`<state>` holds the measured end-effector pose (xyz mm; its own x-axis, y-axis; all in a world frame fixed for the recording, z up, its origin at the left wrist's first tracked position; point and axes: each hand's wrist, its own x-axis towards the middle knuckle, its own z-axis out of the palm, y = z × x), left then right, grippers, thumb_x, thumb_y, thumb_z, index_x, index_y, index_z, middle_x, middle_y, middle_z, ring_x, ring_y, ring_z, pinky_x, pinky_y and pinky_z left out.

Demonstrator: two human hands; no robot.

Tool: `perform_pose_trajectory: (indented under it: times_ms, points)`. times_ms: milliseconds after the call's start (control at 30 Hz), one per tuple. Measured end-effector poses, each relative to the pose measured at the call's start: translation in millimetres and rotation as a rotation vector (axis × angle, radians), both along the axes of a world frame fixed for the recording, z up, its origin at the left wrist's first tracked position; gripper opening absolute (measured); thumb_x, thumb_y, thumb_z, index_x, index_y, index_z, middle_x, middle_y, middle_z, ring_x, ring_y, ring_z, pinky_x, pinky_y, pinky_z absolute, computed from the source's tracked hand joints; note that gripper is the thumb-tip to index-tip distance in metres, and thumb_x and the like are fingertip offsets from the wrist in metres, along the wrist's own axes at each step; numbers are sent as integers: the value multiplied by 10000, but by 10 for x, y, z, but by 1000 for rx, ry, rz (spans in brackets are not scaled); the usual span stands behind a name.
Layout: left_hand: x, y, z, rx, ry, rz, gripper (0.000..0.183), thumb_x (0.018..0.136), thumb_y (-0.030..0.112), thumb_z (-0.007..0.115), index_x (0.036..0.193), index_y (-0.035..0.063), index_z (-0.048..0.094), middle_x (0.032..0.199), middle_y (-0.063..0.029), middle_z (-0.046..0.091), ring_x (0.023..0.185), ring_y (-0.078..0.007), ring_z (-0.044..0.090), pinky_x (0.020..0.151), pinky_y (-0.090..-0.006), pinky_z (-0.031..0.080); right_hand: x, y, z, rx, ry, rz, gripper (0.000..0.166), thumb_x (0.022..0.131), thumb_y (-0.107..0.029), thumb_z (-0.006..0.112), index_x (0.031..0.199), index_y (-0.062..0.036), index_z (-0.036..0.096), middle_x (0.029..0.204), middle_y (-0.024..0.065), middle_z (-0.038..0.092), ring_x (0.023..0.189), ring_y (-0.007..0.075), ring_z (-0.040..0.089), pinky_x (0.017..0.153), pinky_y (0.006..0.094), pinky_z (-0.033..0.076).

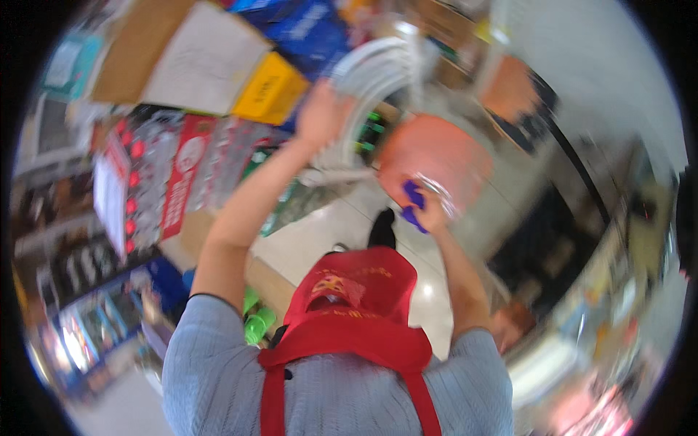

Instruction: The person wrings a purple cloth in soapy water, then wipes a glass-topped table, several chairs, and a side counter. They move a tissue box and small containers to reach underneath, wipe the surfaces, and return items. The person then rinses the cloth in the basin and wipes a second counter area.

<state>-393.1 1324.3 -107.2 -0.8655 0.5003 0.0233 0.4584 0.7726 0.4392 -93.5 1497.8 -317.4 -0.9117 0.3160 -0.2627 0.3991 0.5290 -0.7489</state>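
My left hand (324, 117) reaches forward to the edge of a white ribbed, curved object (371, 71), possibly a chair back. Blur hides whether its fingers grip that edge or only touch it. In my right hand (431, 210) is a bunched purple cloth (413, 199), held at the near edge of a rounded orange surface (436, 155) that looks like a seat. Light glints off the orange surface beside the cloth. A red apron (349, 289) hangs down my front over a light blue top.
Shrink-wrapped bottle packs with red caps (163, 174) stand at left, below a white carton (204, 60) and a yellow box (270, 90). Green cups (259, 325) sit low beside my left arm. An open cardboard box (512, 98) stands at right. Pale tiles (311, 229) form the floor.
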Motion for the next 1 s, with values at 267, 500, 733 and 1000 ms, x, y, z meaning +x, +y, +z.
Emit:
perform_pose_trajectory:
  times_ms: [267,500,733,1000]
  points:
    - [227,37,63,260,-58,131,464,882,135,623,1296,17,451,1151,-210,598,1039,-364,614,850,-404,508,-1603,1126,-554,184,374,-37,555,701,-42,672,1241,-73,545,1131,170,611,1078,372,575,952,446,454]
    - [280,-174,-221,319,-125,264,362,965,40,492,1325,6,475,1184,-128,621,1079,-217,597,961,-335,451,-2349,1184,-1278,328,-506,-100,639,782,-421,639,1387,-329,454,1522,46,321,1258,435,399,986,630,348]
    - [294,-100,-88,322,-172,169,393,1002,16,375,1392,-30,348,1243,-189,585,1149,-236,575,1008,-372,443,-1638,67,-1213,434,-104,87,521,793,-361,645,1304,-309,554,1410,30,439,1126,354,468,889,523,415]
    - [252,-260,-113,275,-157,146,407,1029,89,347,1417,-25,294,1256,-182,565,1109,-254,589,969,-381,456,-899,243,-1188,349,2,901,379,858,-205,522,1207,-310,627,1336,51,520,1081,275,531,840,430,437]
